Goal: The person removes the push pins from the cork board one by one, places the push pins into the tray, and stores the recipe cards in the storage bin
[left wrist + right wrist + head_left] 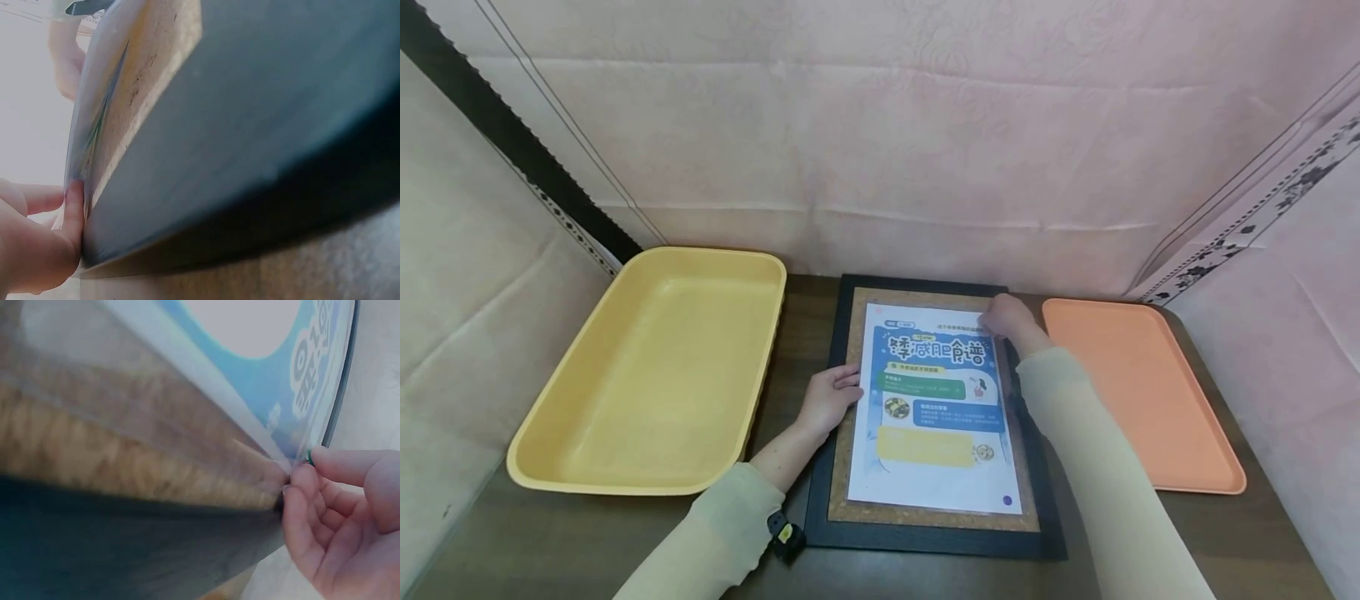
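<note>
A black-framed cork board lies flat on the dark table, with a blue printed sheet on it. My left hand rests at the sheet's left edge, and its straight fingers press against that edge. My right hand is at the sheet's top right corner. In the right wrist view its thumb and forefinger pinch a small green pin against that corner of the sheet. A purple pin sits in the sheet's lower right corner.
A deep yellow tray stands left of the board and a flat orange tray lies to its right. Pink cloth walls close in the back and both sides. A small black device is on my left wrist.
</note>
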{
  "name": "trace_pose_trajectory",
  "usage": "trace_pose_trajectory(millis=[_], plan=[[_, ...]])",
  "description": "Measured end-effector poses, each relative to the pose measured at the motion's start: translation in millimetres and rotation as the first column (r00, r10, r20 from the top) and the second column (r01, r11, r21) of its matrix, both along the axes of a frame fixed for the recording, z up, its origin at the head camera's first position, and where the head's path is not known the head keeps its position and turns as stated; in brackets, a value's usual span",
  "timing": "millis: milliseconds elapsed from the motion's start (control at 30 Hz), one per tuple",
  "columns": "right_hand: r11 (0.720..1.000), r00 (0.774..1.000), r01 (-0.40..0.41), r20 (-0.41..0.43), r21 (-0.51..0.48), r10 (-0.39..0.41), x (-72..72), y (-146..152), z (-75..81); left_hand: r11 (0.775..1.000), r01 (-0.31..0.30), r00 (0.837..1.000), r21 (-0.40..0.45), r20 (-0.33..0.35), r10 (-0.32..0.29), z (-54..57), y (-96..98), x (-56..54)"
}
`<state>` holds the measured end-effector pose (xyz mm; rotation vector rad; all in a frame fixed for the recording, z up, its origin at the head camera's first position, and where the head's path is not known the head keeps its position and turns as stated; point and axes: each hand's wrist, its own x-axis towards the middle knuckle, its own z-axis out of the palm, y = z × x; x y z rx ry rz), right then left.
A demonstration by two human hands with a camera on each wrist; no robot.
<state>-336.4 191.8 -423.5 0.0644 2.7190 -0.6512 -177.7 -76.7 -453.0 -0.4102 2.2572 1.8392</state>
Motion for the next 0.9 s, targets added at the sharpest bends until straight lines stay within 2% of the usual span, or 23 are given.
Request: trace_pose_trajectory(millis=[167, 467, 700, 900], plan=[[0.999, 0.999, 0.032, -0.016, -0.020, -0.033, -0.2, -3.3, -5.8, 1.000, 0.000, 1.000, -0.007, 0.009, 0.000, -2.2, 0.7, 0.3], [0.991, 0.999, 0.019, -0.032, -0.133, -0.024, -3.3, 5.4, -8.0, 1.000, 0.005, 1.000, -0.007, -0.006, -0.005, -1.0, 0.7, 0.2], [0.985, 0.998, 0.053, -0.008, -0.162, -0.055, -2.7, 3.9, -5.2, 1.000, -0.002, 1.000, -0.017, -0.004, 0.002, 1.8, 0.2, 0.7], [0.982, 0.999, 0.025, 0.033, -0.188, -0.019, -2.2, 3.7, -3.7, 1.000, -0.003, 1.000, -0.013, -0.003, 0.003, 0.5, 0.6, -0.8]])
